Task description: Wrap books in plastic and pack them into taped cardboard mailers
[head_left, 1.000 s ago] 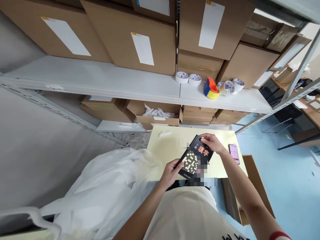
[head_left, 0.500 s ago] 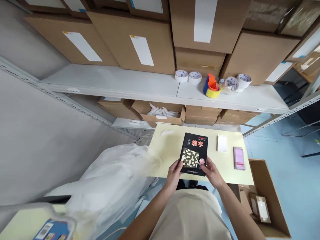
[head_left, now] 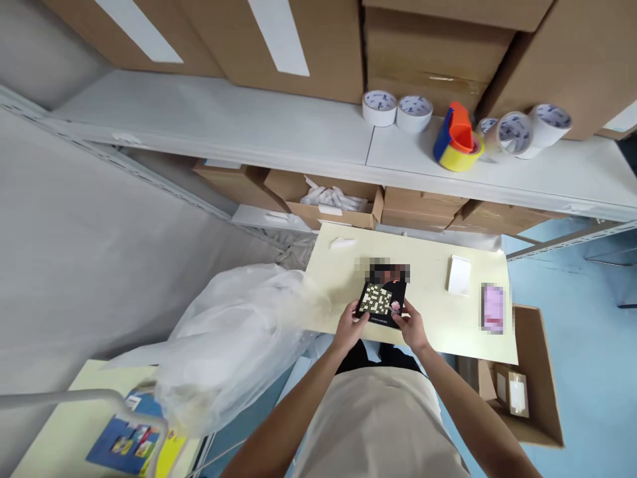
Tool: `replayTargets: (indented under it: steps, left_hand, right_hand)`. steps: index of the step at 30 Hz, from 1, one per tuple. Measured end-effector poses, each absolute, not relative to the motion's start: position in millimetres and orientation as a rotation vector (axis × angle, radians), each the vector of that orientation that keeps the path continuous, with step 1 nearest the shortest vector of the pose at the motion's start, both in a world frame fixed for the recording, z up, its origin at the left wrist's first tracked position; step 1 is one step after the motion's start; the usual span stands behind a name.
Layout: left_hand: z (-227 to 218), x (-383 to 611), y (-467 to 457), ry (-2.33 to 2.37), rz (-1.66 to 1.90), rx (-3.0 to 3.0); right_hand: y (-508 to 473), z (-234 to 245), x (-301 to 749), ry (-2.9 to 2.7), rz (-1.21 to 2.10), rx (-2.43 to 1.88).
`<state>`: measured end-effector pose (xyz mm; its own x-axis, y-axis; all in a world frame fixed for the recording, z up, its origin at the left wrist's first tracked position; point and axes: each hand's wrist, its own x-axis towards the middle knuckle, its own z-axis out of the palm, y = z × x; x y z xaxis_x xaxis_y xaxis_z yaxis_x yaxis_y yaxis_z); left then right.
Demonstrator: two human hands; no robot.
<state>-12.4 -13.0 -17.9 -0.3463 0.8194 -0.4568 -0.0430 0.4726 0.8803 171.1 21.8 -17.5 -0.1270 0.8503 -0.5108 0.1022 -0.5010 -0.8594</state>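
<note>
A black book [head_left: 381, 302] with a crossword grid on its cover is held between both hands, over the near part of a pale yellow table [head_left: 428, 318]. My left hand [head_left: 351, 325] grips its lower left corner, thumb on the cover. On the lower right edge, my right hand [head_left: 412, 325] closes with its thumb on top as well. The book tilts away from me, and its upper part is blurred out. To the right on the table lie a white card-like piece [head_left: 459, 275] and a pink, pixelated object [head_left: 493, 308].
Tape rolls [head_left: 415, 113] and an orange, blue and yellow tape dispenser [head_left: 458, 139] stand on the shelf [head_left: 298, 133]. Translucent plastic sheeting [head_left: 223, 338] bulges at left. An open carton [head_left: 545, 378] sits on the floor at right. Books [head_left: 124, 435] lie at lower left.
The book has tipped so its cover looks foreshortened, and both hands still hold it. My view has shifted downward, bringing more of the books at lower left into sight.
</note>
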Motion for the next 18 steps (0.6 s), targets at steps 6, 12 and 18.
replayTargets:
  steps: [6, 12, 18]
  left_hand:
    - [-58, -62, 28, 1.784, 0.879, 0.718]
    - [-90, -105, 59, 1.891, 0.849, 0.788]
    - [-111, -153, 60, 2.131, 0.761, 0.882]
  right_hand:
    - [51, -61, 114, -1.156, 1.488, -1.767]
    - [80, -79, 59, -1.198, 1.406, -1.841]
    - [108, -94, 0, -1.431, 1.431, -1.831]
